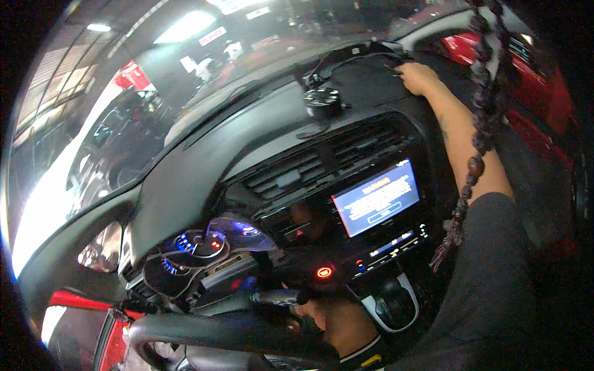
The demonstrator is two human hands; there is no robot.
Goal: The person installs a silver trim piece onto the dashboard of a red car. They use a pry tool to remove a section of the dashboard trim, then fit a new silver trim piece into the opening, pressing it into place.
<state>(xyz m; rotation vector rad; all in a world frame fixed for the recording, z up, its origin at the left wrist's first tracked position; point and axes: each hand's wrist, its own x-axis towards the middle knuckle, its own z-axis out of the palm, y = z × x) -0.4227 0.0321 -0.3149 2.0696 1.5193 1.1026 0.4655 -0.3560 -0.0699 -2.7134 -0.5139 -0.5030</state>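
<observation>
My right arm reaches across the dashboard (207, 148) to its far right part. There my right hand (419, 79) is closed, its fingertips at a thin, pale-edged piece (392, 69) too small to make out. Left of the hand, a black curved piece (356, 54) lies along the base of the windshield. A round black thing with a glossy top (323, 99) stands on the dashboard's middle. My left hand does not show. Bare skin (349, 324) behind the steering wheel (216, 334) looks like a leg below a dark, white-edged hem.
A lit screen (377, 198) sits below the air vents (328, 164). Near it are a glowing red button (324, 272) and the gear lever (393, 303). A string of dark beads (476, 164) hangs close in front of the right arm. The gauges (204, 244) are lit.
</observation>
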